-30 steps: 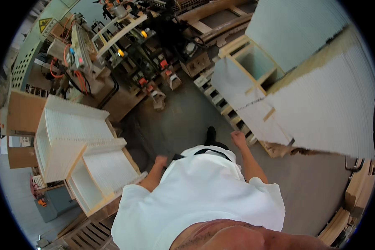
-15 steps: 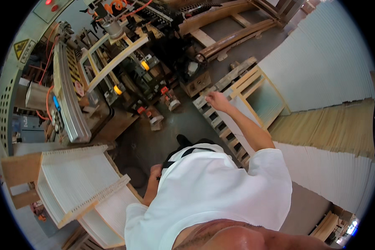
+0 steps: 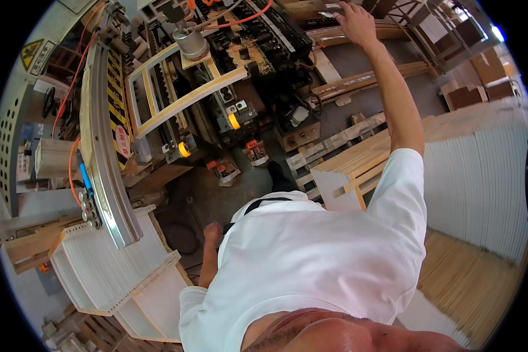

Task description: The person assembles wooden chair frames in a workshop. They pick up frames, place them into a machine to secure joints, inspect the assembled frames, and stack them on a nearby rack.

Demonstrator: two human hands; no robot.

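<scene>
My right arm stretches far out to the upper right. My right hand [image 3: 358, 24] is raised with its fingers extended and parted, close to a small shiny metal part [image 3: 332, 6] at the machine's far end; whether they touch is unclear. My left hand [image 3: 213, 233] hangs low beside my waist, its fingers mostly hidden. Ahead on the left, a pale wooden frame with crossbars [image 3: 185, 105] lies across the machine [image 3: 264, 58]. A metal cylinder [image 3: 190, 42] stands over that frame.
Stacked white-edged frames [image 3: 114, 264] stand at my left, near a long metal rail [image 3: 108, 176]. To my right are a wooden pallet [image 3: 334, 146], light wooden frames [image 3: 358, 182] and tall stacks of thin white pieces [image 3: 475, 182]. Orange-red foot pedals [image 3: 255, 151] sit on the floor ahead.
My right hand has swung from above the pallet up and away to the machine's far end, its fingers opening out. My body has moved nearer the machine. My left hand stays beside my waist.
</scene>
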